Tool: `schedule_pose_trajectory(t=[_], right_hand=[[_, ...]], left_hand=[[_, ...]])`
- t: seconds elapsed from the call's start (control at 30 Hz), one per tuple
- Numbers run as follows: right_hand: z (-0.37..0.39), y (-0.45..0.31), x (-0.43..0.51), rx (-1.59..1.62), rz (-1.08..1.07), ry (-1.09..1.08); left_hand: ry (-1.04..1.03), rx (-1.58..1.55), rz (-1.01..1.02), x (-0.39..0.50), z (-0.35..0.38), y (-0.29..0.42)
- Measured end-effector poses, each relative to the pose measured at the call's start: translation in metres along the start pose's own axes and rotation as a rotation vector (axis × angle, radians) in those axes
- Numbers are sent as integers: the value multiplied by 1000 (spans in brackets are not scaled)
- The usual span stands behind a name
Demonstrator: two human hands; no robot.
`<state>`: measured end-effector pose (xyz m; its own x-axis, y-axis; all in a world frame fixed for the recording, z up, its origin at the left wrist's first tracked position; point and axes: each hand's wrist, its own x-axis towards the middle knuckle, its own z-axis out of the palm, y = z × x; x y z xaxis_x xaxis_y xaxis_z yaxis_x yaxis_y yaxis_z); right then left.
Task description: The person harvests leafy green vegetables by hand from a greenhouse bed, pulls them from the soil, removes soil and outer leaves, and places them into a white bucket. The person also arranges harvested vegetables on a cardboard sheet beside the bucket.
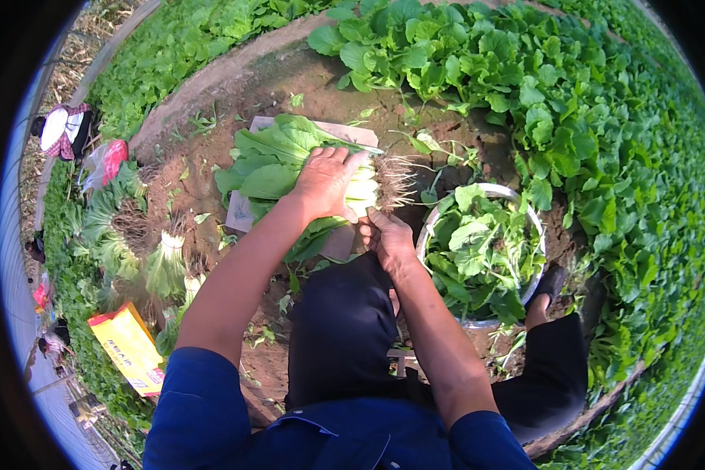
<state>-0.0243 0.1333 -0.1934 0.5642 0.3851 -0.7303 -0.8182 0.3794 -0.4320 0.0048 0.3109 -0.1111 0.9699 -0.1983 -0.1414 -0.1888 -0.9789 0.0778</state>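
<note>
A bunch of leafy greens (276, 155) lies on a flat board (239, 212) on the soil, leaves to the left and bare roots (395, 181) to the right. My left hand (329, 183) presses flat over the pale stems, fingers spread and thumb towards me. At the near edge of the stems, just below the roots, my right hand (389, 236) has thumb and fingers pinched together; what is between them is too small to tell. A round basin (541, 235) with loose green leaves (476, 241) stands to the right of my right forearm.
Tied bunches of greens (165, 267) lie on the left, near a yellow printed bag (128, 349) and a red and clear plastic bag (107, 164). Growing greens (599, 153) border the soil at the top and right. Another person (64, 130) is far off at the upper left.
</note>
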Motion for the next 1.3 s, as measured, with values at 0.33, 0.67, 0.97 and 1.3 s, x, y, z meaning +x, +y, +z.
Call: schedule_pose_trajectory(t=[0.33, 0.67, 0.97, 1.3], right_hand=[[16, -4, 1, 87, -69, 20], [12, 0, 8, 129, -97, -67], [10, 5, 13, 146, -70, -23], [4, 11, 14, 97, -77, 60]], left_hand=[[-119, -145, 63, 21, -14, -22], [-287, -212, -8, 32, -22, -23], [-133, 52, -60, 8, -13, 5], [84, 227, -50, -1, 16, 16]])
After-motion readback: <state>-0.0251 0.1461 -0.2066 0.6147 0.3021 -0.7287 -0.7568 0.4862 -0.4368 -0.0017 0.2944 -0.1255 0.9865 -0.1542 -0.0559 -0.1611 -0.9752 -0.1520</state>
